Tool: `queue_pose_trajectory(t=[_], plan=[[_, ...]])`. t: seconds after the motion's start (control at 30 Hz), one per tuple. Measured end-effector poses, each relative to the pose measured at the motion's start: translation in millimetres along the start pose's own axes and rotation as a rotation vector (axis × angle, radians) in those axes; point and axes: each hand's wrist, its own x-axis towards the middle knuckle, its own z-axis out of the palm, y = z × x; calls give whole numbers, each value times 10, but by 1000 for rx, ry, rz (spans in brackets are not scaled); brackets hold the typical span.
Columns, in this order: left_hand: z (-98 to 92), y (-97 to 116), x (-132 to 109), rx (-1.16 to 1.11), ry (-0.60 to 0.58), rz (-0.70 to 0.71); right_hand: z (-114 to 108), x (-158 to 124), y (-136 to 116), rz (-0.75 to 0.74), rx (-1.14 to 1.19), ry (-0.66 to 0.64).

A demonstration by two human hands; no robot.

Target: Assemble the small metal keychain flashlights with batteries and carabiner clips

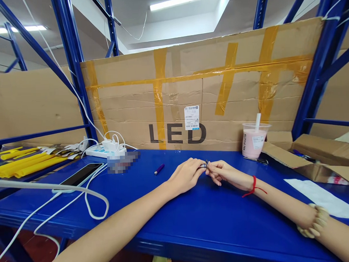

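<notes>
My left hand [184, 176] rests over the blue tabletop, its fingers closed on one end of a small, shiny silver-and-dark piece [203, 166]. From the other side, the thumb and fingertips of my right hand [221, 170] pinch the far end of that same piece. The fingers cover much of it, so its exact kind is not clear. To the left of my hands lies a short purple cylinder with a silver end [159, 169], like part of a pen; neither hand touches it.
A pink drink cup with a straw [253, 141] stands at the back right, near an open cardboard box [321, 160] and white paper [322, 198]. On the left are a phone [80, 176], white cables [93, 193], a power strip [106, 149] and yellow tubes [32, 164].
</notes>
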Motion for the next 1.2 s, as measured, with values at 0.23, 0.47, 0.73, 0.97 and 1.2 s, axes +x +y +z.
queue_pose_trajectory(t=[0.23,0.47,0.73,0.97,1.2], plan=[[8,-1,-6,-43,-7,-9,-49,17,44,0,-76,-4],[-8,0,-9,-96,-25,-50,-92,65,80,-66,-195,77],[27,18,-33,-209,-66,-95,-118,84,101,-54,-244,95],[56,51,-66,-307,-82,-100,-118,41,80,-71,-328,48],[52,64,-75,-346,-96,-152,-114,-7,22,-101,-387,17]])
